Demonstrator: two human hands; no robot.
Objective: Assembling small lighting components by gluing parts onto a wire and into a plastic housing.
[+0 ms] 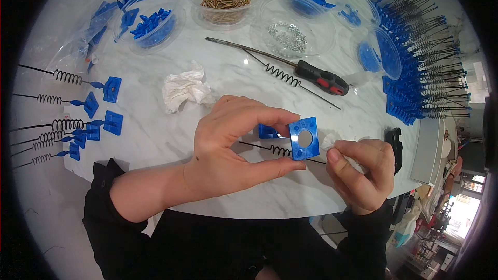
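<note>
My left hand pinches a square blue plastic plate by its upper and lower edges, between fingers and thumb. The plate is held upright, and a large round hole pierces it. To its right my right hand is closed on a crumpled white tissue, a bit of which sticks out past thumb and forefinger. Behind the plate lies a black wire with a coiled spring, partly hidden by the plate and my left hand. Another blue plastic part shows between my left fingers and thumb, on the table.
A screwdriver and another spring wire lie beyond my hands, near crumpled tissue. Farther back stand tubs of blue pieces, screws and nuts. Blue-based spring assemblies lie left and are heaped right.
</note>
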